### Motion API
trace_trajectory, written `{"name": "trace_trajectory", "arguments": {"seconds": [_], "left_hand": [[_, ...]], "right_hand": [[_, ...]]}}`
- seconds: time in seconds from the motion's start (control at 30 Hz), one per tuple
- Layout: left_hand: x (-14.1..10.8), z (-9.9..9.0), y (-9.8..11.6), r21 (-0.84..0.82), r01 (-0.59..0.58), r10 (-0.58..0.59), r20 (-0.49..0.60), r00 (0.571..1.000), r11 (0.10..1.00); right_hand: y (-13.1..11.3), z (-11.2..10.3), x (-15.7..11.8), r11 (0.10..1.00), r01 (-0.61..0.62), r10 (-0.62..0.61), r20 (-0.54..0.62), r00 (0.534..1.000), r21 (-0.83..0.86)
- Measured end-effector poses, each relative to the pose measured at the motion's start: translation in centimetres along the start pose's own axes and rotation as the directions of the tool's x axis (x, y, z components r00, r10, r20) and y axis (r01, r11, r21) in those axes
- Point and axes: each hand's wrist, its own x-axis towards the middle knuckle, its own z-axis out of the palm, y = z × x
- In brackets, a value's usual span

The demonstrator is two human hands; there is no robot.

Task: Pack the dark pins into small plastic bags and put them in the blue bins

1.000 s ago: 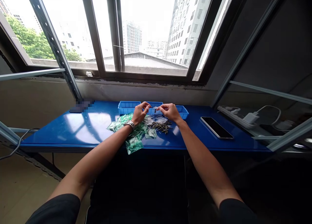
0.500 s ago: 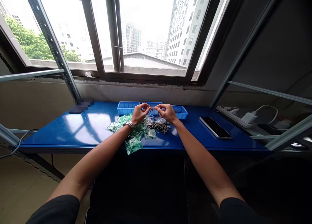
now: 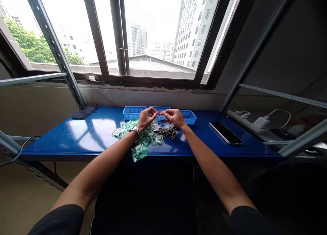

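Note:
My left hand (image 3: 146,118), with a metal-banded watch (image 3: 135,130) on its wrist, is closed, thumb and index finger pinched together. Opposite it my right hand (image 3: 174,117) makes a similar pinch. Between the fingertips are a few short, dark, screw-like pieces (image 3: 159,114); whether a clear bag surrounds them is too small to tell. Below the right hand lies a loose pile of long, thin, dark and brassy screws (image 3: 168,133). Green and clear plastic packets (image 3: 140,152) spread out under and beside the left hand.
Behind the hands stand three blue bins: a left bin (image 3: 134,111), a middle bin (image 3: 163,108) and a right bin (image 3: 189,117). A phone (image 3: 226,133) lies on the blue table (image 3: 63,139) to the right. Beyond it is a power strip (image 3: 245,122) with a white charger (image 3: 261,123).
The small dark pieces between my fingertips have shifted and tilted slightly. Both hands stay in nearly the same place, and the pile and packets look unchanged.

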Motion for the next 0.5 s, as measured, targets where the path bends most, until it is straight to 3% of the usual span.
{"name": "trace_trajectory", "arguments": {"seconds": [0.27, 0.5], "left_hand": [[-0.14, 0.01, 0.22, -0.028, -0.002, 0.002, -0.025, 1.000, 1.000], [0.00, -0.17, 0.57, 0.023, -0.062, 0.064, -0.101, 0.993, 0.998]], "right_hand": [[-0.18, 0.07, -0.16, 0.998, -0.001, 0.001, 0.001, 1.000, 0.065], [-0.06, 0.26, -0.31, 0.997, 0.074, -0.075, -0.033, 0.997, -0.026]]}}
